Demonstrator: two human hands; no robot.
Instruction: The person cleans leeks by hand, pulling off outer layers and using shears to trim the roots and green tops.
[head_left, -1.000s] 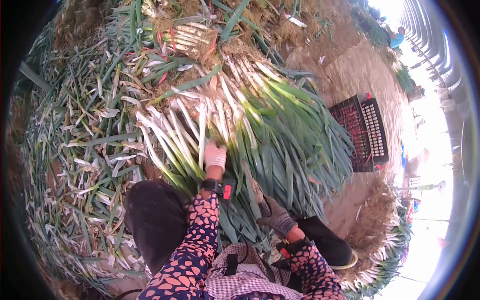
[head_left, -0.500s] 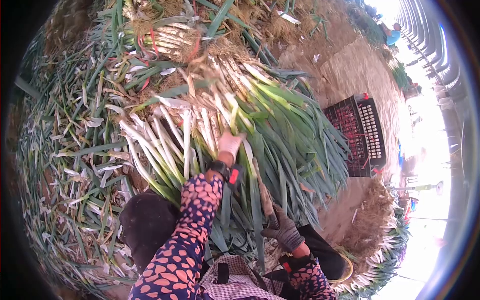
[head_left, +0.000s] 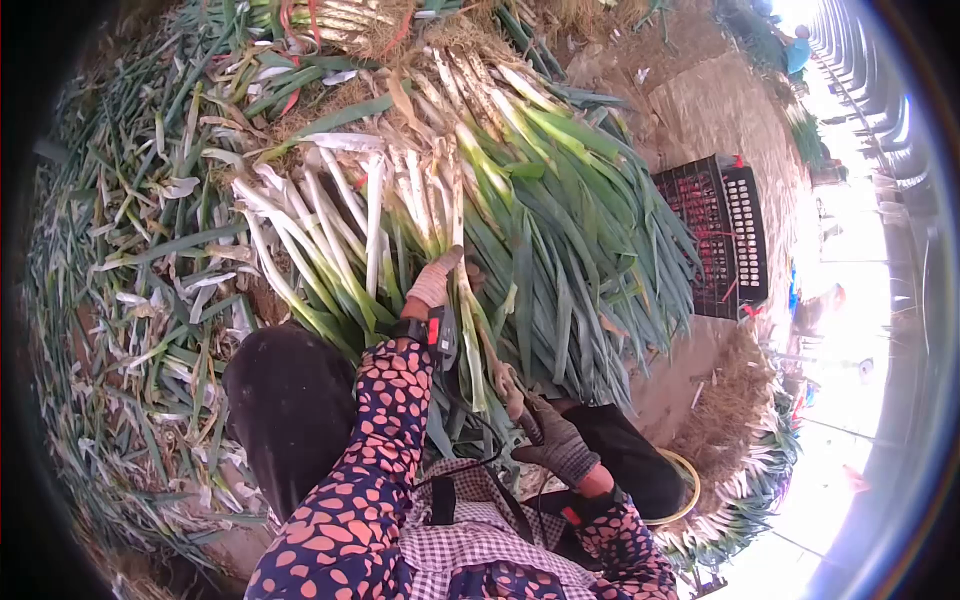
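Observation:
My left hand (head_left: 438, 280), in a pale glove, is closed around a leek (head_left: 457, 195) at the middle of the heap; its root end points away from me. From that hand a withered brown leaf (head_left: 488, 350) stretches down toward my lap. My right hand (head_left: 562, 447), in a dark grey glove, is closed on the lower end of this leaf. Whiter leeks (head_left: 315, 235) lie left of my left hand, their green tops toward my knee. To its right spreads a thick pile of leeks (head_left: 580, 220) with soil-stained stalks and long green leaves.
Loose leaves and peelings (head_left: 150, 320) cover the ground on the left. A bundle of leeks (head_left: 345, 22) tied with red strips lies at the far edge. A black plastic crate (head_left: 712, 240) stands on the right, near stacked leeks (head_left: 745, 510). Another person (head_left: 797, 52) is far back.
My left hand has drawn back slightly to the left and now grips a leek. The brown leaf has shifted left with it. The scene has moved up a little in view.

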